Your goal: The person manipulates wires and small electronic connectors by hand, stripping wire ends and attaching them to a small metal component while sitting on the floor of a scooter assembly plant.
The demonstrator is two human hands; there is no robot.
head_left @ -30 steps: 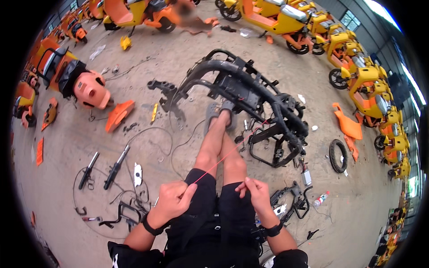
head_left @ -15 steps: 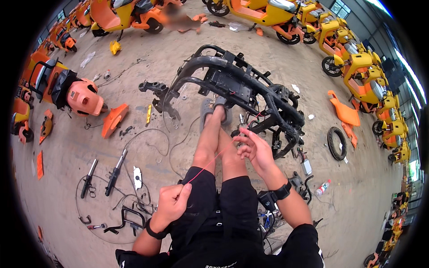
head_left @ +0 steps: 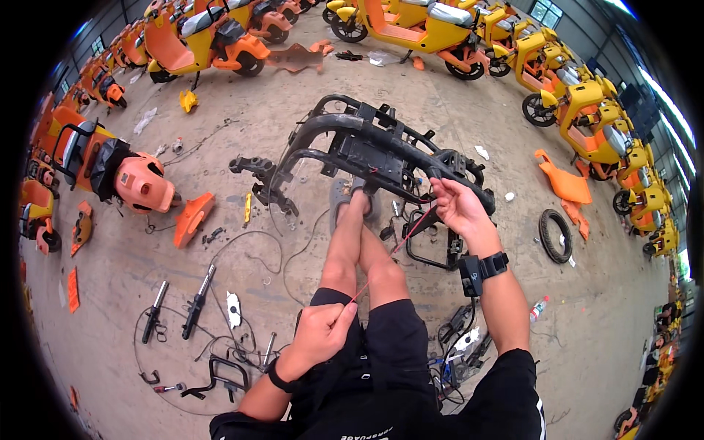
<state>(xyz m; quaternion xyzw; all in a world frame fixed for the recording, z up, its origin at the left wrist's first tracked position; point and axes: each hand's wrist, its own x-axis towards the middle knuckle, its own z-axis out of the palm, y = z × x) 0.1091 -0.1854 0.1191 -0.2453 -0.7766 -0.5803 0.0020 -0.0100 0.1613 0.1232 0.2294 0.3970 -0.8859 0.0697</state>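
**Two hands, one red wire**

Left hand [head_left: 320, 334] near the lap, fingers curled, pinching the red wire [head_left: 392, 253] at its lower end. The wire runs taut up to the right hand [head_left: 456, 205], fingertips pinching it beside the black scooter frame [head_left: 367, 147].

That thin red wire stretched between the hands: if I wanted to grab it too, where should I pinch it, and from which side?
Probably the bare middle stretch of the red wire, above the knees, coming from the person's right, where nothing is in the way. It runs taut and straight from the left hand up to the right hand at the black scooter frame, so a fingertip pinch across it should hold.
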